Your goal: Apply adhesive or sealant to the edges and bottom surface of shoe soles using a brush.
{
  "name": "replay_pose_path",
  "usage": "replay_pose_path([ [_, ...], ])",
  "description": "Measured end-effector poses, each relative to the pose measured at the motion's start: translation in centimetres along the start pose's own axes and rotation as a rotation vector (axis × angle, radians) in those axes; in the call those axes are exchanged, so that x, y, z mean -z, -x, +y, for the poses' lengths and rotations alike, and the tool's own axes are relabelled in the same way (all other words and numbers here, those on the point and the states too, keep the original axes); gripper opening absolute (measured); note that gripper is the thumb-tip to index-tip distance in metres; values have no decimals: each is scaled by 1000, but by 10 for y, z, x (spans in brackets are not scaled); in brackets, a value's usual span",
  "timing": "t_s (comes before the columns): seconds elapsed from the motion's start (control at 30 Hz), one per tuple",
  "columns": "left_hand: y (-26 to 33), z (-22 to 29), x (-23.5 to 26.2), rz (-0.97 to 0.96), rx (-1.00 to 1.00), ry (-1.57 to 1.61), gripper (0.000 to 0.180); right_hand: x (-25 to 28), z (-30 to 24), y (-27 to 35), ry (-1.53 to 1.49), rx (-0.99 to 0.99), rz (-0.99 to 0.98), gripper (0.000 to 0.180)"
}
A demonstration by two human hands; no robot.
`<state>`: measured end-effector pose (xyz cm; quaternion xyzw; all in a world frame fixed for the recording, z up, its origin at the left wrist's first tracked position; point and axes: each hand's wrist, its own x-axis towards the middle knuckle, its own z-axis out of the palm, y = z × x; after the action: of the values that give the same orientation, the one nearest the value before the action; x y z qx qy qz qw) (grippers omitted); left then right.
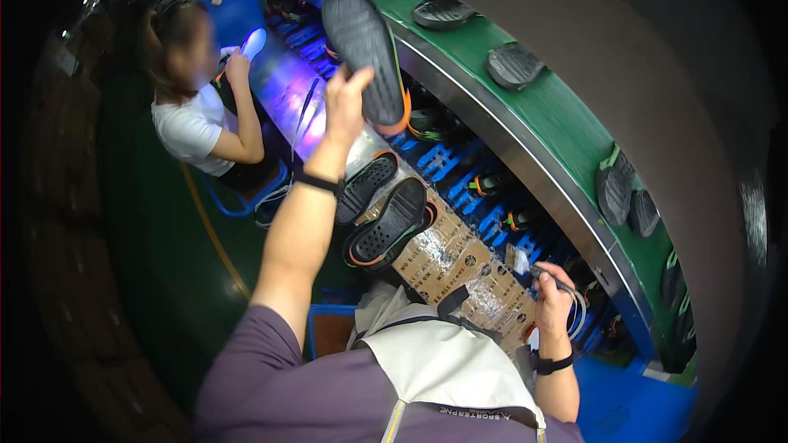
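Observation:
Raised in front of me, my left hand [346, 107] is closed around a black sandal or shoe [361, 41] with its ridged sole showing and an orange edge at the lower end. At the right, my right hand [555, 299] grips a small dark-handled tool [552, 274] with a pale tip and a grey cord [582, 312] hanging in a loop; its exact kind is unclear. Between my hands, a black clog-like sandal [402, 217] with holes and orange trim lies on the cardboard-covered bench [460, 258]. Beside it rests another black sandal [367, 187].
A green conveyor belt [566, 102] curves past beyond a metal edge, carrying several black shoes [515, 66]. Blue racks [435, 162] with more shoes sit below it. A seated co-worker [201, 119] holds a shoe at the left, near purple light. A blue stool [332, 309] stands close to me.

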<state>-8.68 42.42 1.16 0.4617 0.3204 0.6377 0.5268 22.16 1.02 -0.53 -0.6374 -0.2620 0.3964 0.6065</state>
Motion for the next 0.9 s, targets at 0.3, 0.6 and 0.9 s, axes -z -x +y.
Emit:
replay_pose_path([
  [0.3,204,1,-65,-323,777,689,58,-49,-50,-14,43,164,-190,24],
  [0.6,263,-2,-100,-263,871,834,96,-90,-85,-30,51,302,-321,25],
  [0.9,276,-8,-119,-302,814,759,80,-92,-88,-32,64,361,-228,26],
])
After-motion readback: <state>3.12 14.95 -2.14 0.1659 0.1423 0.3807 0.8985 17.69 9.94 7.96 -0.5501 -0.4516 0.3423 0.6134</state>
